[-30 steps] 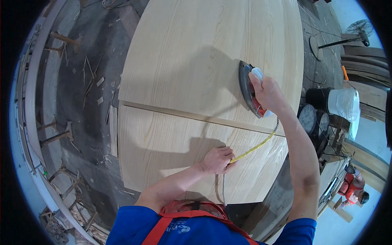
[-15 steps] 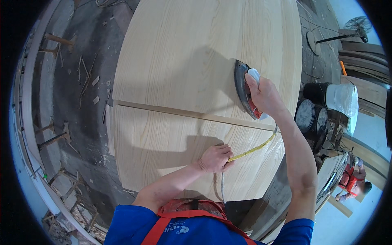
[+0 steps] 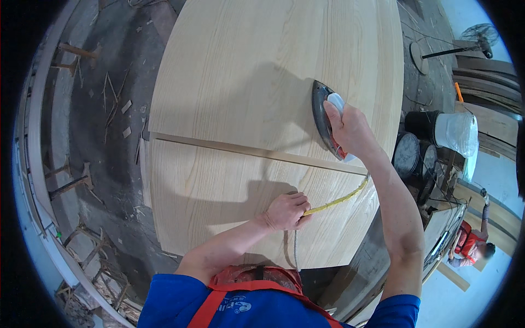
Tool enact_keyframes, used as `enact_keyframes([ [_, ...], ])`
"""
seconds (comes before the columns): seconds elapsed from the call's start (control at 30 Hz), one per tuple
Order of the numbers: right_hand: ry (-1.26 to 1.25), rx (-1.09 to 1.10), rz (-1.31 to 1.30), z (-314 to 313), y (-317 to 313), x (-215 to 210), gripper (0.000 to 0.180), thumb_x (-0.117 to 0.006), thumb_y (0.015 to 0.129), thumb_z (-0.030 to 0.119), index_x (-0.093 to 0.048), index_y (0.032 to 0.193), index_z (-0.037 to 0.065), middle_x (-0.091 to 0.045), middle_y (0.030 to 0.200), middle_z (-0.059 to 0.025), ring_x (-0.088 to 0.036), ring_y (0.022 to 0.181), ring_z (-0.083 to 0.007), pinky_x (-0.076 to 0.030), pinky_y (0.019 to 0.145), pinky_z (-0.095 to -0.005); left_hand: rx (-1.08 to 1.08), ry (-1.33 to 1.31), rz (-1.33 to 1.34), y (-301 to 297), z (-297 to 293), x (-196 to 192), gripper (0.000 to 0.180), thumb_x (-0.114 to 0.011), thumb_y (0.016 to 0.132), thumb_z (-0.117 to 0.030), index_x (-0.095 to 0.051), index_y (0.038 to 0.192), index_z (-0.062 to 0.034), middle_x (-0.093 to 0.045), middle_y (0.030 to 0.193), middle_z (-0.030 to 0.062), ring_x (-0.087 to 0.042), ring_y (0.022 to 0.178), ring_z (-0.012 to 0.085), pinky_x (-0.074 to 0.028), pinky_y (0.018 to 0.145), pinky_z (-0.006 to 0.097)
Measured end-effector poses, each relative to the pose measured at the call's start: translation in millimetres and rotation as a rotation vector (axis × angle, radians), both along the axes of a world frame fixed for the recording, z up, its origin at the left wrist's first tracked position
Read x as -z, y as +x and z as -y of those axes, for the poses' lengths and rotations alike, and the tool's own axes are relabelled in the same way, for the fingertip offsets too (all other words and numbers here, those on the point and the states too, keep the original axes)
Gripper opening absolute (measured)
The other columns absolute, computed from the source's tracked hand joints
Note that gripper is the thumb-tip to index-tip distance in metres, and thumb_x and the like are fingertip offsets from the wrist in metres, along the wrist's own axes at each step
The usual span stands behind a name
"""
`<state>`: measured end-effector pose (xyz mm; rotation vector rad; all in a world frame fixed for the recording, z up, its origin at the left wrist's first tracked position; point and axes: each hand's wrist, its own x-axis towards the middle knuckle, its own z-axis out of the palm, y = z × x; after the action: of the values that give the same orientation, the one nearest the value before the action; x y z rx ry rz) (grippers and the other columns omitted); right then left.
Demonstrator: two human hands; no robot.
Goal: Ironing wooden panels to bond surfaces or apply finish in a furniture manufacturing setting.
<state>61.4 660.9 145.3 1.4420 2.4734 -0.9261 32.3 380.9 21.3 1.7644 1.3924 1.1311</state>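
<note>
The iron (image 3: 324,117) sits flat on the pale wooden panel (image 3: 246,82) at about two o'clock from its middle, just above a narrow wooden strip (image 3: 246,151) crossing the board. The right hand (image 3: 350,128) is closed around its handle. At five o'clock, the left hand (image 3: 285,211) pinches a yellow tape measure (image 3: 339,200) against the wood — fingers curled tight (the tape runs toward the right edge). Farther out at three o'clock stand dark buckets (image 3: 407,156) and a white bucket (image 3: 455,134).
</note>
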Motion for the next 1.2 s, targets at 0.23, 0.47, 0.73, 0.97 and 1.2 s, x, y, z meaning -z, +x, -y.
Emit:
enact_keyframes([
  [0.23,-0.069,0.016,0.063,-2.0,-4.1,-4.0,0.074,-0.050,0.115,0.053,-0.063,0.080,-0.011,-0.062,0.064,-0.0254,-0.071,0.063,-0.0388,-0.054,0.061,-0.0487,-0.009,0.011,0.022,0.7,0.3,-0.7,0.022,-0.079,0.088,-0.021,-0.065,0.081,-0.0053,-0.064,0.081,0.0082,-0.070,0.079,0.0266,-0.059,0.069,0.039],
  [0.47,0.035,-0.006,-0.010,6.2,-3.3,2.8,0.077,-0.049,0.115,0.049,-0.061,0.069,-0.011,-0.061,0.059,-0.0302,-0.072,0.062,-0.0467,-0.054,0.055,-0.0516,-0.001,0.004,0.016,0.9,0.9,0.2,0.021,-0.079,0.087,-0.021,-0.065,0.082,-0.0053,-0.064,0.081,0.0092,-0.069,0.079,0.0283,-0.059,0.071,0.041],
  [0.73,-0.001,-0.023,-0.001,-2.8,-1.8,4.4,0.075,-0.049,0.115,0.051,-0.063,0.076,-0.013,-0.061,0.065,-0.0336,-0.071,0.068,-0.0518,-0.055,0.061,-0.0542,-0.048,0.041,0.008,2.5,-1.2,-3.5,0.025,-0.078,0.088,-0.016,-0.057,0.077,-0.0067,-0.062,0.078,0.0085,-0.069,0.074,0.0279,-0.058,0.064,0.041],
  [0.97,-0.042,-0.004,0.027,6.0,6.3,-0.8,0.074,-0.051,0.115,0.050,-0.064,0.078,-0.013,-0.062,0.066,-0.0339,-0.072,0.068,-0.0498,-0.055,0.062,-0.0539,-0.016,0.016,-0.018,0.1,2.1,0.5,0.023,-0.078,0.091,-0.023,-0.066,0.082,-0.0050,-0.066,0.084,0.0090,-0.071,0.082,0.0280,-0.060,0.072,0.041],
  [1.2,-0.024,0.031,-0.041,5.9,10.8,6.9,0.074,-0.052,0.114,0.050,-0.064,0.078,-0.013,-0.061,0.065,-0.0336,-0.071,0.067,-0.0501,-0.055,0.061,-0.0529,-0.012,0.009,-0.033,1.3,0.1,0.7,0.023,-0.079,0.089,-0.021,-0.065,0.082,-0.0048,-0.066,0.083,0.0092,-0.071,0.082,0.0279,-0.060,0.072,0.040],
])
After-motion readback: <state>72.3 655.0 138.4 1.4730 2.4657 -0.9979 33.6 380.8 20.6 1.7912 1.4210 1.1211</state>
